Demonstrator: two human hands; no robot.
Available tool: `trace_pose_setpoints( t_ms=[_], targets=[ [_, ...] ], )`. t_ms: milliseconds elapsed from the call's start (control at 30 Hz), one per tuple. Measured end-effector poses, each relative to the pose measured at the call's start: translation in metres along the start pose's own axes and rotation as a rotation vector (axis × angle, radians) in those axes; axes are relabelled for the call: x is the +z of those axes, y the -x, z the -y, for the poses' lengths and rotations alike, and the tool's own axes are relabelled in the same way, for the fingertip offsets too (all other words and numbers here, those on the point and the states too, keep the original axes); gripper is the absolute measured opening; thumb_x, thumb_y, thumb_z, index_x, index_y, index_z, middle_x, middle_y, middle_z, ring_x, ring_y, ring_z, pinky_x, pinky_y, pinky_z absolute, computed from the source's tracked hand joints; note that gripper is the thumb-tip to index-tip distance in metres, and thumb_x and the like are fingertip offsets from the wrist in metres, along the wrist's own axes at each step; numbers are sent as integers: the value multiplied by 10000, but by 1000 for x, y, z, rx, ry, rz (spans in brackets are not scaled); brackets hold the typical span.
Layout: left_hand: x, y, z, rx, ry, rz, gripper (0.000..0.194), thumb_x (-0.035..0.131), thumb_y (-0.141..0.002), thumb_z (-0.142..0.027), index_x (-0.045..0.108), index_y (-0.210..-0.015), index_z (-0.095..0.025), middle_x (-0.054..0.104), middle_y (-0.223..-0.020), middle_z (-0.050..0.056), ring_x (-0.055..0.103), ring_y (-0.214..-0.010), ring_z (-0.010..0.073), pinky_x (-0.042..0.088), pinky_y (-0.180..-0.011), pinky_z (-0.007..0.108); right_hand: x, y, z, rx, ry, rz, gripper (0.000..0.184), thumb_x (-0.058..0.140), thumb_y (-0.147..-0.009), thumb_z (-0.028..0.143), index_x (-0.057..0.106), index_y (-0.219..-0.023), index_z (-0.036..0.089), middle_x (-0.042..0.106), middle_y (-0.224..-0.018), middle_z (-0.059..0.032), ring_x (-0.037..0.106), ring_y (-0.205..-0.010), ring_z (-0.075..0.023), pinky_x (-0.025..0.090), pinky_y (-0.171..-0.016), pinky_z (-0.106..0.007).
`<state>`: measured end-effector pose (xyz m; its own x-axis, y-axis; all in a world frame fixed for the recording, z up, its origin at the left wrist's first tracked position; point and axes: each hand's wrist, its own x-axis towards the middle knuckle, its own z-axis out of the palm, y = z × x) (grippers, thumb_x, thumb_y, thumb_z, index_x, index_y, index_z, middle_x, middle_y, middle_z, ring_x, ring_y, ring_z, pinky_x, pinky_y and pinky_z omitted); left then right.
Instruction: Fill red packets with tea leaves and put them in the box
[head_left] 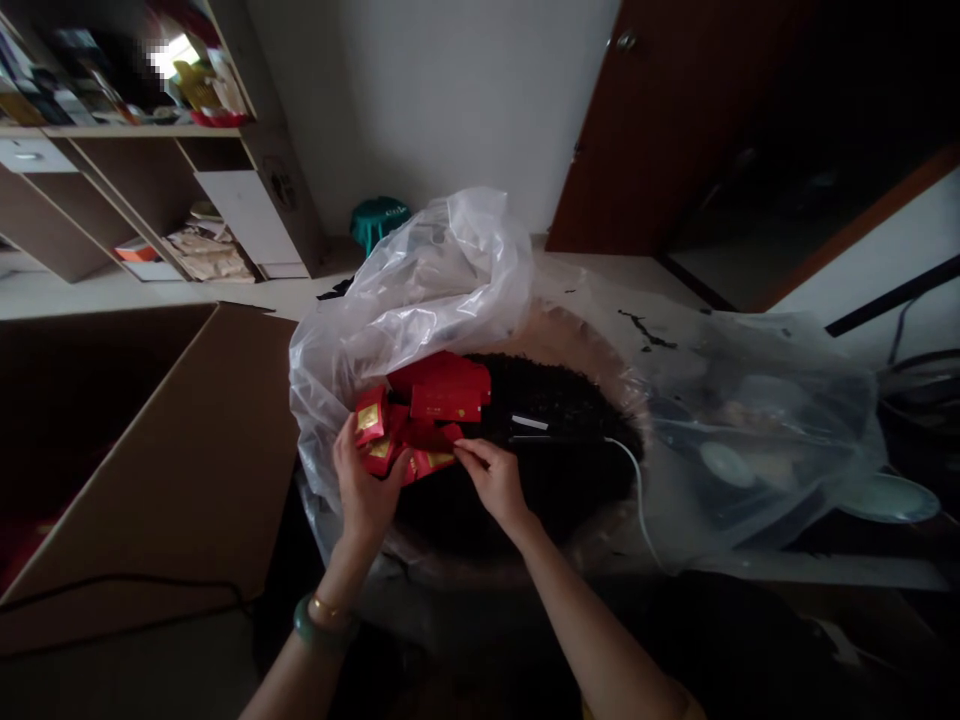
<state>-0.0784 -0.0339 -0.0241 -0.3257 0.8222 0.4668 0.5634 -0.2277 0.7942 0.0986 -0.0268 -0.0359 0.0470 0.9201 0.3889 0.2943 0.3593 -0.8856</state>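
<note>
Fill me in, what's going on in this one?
A person is handling red packets bunched on a dark, loose heap, with translucent plastic around it. The left hand curves around the smaller packets, and the right hand seems to pinch the edge of one. A white cord runs off the heap's right side; a cardboard box stands at left.

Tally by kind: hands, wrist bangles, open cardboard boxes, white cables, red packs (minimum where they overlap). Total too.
Hands: 2 (left hand, right hand)
Bangles: 2
Open cardboard box: 1
White cable: 1
Red packs: at least 4, overlapping
Total: at least 10
</note>
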Motion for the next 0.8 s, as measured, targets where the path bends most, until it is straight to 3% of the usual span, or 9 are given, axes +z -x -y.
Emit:
trace_pose_setpoints(
  t_ms=[100,167,333,400,467,567,667,733,800],
  targets=[
    [8,10,-7,-97,97,105,390,679,-734,-392,665,-1047,-160,686,-1007,90,654,-873,199,542,-790,323,3,14,1,145,-70,30,163,600,-831,283,733,-895,214,749,-857,-45,702,-770,-209,575,-717,-318],
    [15,18,-11,-170,127,179,284,657,-742,-398,713,-863,-147,718,-794,50,654,-673,165,549,-652,270,2,21,2,162,-52,38,205,575,-841,280,712,-973,204,746,-864,-56,702,-767,-212,580,-700,-324],
    [20,28,-22,-99,149,338,205,646,-750,-341,743,-829,-179,737,-731,25,670,-637,172,555,-643,263,-15,20,11,-132,201,-92,580,559,-842,219,397,-1398,200,518,-1347,-152,540,-1187,-259,513,-927,-427],
    [20,29,-24,-62,166,395,174,635,-758,-310,738,-822,-186,731,-713,21,668,-618,170,556,-632,264,-21,16,14,-238,267,-23,548,520,-861,182,406,-1393,253,496,-1360,-122,484,-1243,-245,459,-1004,-442],
    [23,31,-26,-71,190,382,145,638,-753,-296,716,-801,-184,717,-689,16,662,-602,164,554,-618,261,-21,14,14,-222,237,-7,512,504,-871,184,434,-1371,274,532,-1300,-113,529,-1184,-226,493,-962,-410],
    [30,36,-24,-155,285,255,168,642,-754,-319,641,-831,-170,700,-723,22,672,-651,166,552,-625,258,-15,20,6,25,93,-98,581,594,-824,275,420,-1376,227,561,-1245,-142,628,-982,-216,576,-736,-339],
    [35,34,-22,-219,390,179,280,603,-797,-349,551,-1003,-167,697,-873,63,682,-762,173,553,-656,271,-16,27,-3,221,-11,1,358,593,-818,290,613,-1164,201,676,-990,-88,653,-736,-179,562,-590,-286],
    [34,24,-21,-146,354,150,414,612,-795,-345,487,-1153,-179,662,-1070,112,665,-908,190,550,-711,293,-25,25,-5,179,18,72,213,528,-851,225,693,-985,203,679,-846,-54,641,-712,-168,553,-637,-284],
    [29,10,-23,33,211,124,619,690,-733,-326,432,-1281,-201,548,-1296,147,571,-1133,234,521,-852,353,-38,18,-2,51,110,125,250,480,-860,147,715,-915,211,649,-818,-45,629,-747,-160,536,-706,-282]
  ],
)
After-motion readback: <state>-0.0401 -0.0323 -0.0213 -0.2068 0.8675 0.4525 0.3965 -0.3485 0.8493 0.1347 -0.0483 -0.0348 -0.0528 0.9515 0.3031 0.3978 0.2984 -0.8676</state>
